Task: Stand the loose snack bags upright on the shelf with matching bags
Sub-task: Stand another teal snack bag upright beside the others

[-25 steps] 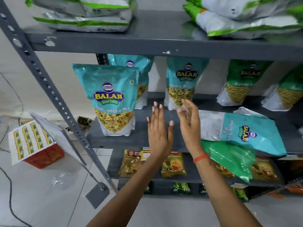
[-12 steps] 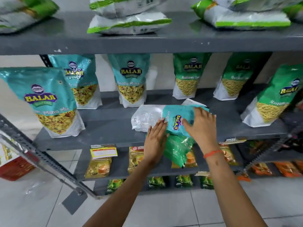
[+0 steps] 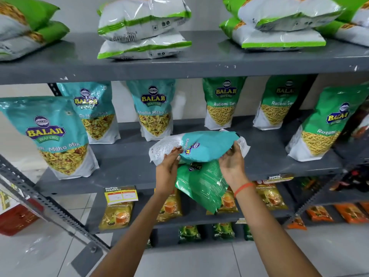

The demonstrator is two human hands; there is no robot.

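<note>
A loose teal snack bag [image 3: 205, 145] is held sideways just above the middle shelf [image 3: 127, 168], gripped at its white bottom end by my left hand [image 3: 168, 166] and at its top end by my right hand [image 3: 231, 162]. Under it a loose green bag [image 3: 203, 184] lies flat and hangs over the shelf's front edge, partly hidden by my hands. Three teal Khatta Mitha bags stand upright to the left: one in front [image 3: 54, 136] and two behind [image 3: 93, 112] [image 3: 154, 108]. Green Ratlami Sev bags [image 3: 221, 102] [image 3: 319, 124] stand upright to the right.
The top shelf [image 3: 179, 62] carries flat stacks of white-and-green bags [image 3: 143, 27]. Lower shelves hold small yellow tea packets [image 3: 117, 214] and orange packets [image 3: 319, 213]. A slanted grey metal upright [image 3: 50, 206] crosses the lower left, with a red crate [image 3: 18, 218] behind it on the tiled floor.
My view shifted right along the shelf. Both hands went from empty in the air to the lying teal bag, took hold of its ends and lifted it off the green bag.
</note>
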